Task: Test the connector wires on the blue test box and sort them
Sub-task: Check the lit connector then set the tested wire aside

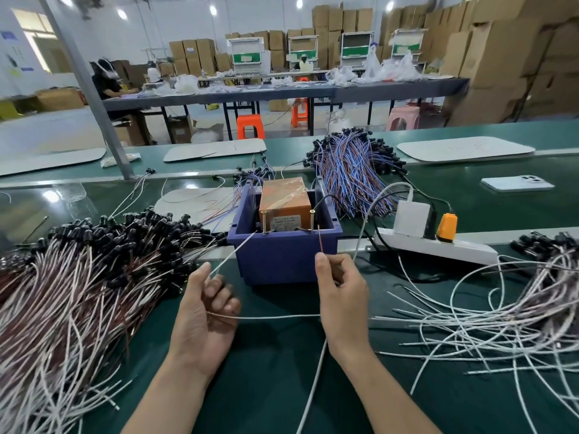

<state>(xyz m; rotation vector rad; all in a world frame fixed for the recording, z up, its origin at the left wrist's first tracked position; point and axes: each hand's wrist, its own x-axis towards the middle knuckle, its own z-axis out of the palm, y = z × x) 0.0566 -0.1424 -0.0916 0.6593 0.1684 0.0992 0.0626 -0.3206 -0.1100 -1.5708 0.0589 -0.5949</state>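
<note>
Two-handed probing at one blue test box (282,258).
One white lead (233,255) is pinched by left hand (203,311), one reddish lead (320,242) by right hand (341,296).

The blue plastic box (282,261) looks matt; clear tape (283,192) on the orange block (275,205) shines; the green worktop (275,380) is smooth, glossy.

A: Your left hand (203,311) pinches a white wire (233,253). Its tip slants up to the box (282,261) rim, near the left screw (264,221).
B: Your right hand (343,296) pinches a brown wire (320,242), upright, tip just beside the right screw (312,219).
A: And around you?
B: On the green table (282,386), a left pile (78,277) and a right pile (501,311) of wires flank your hands.
</note>
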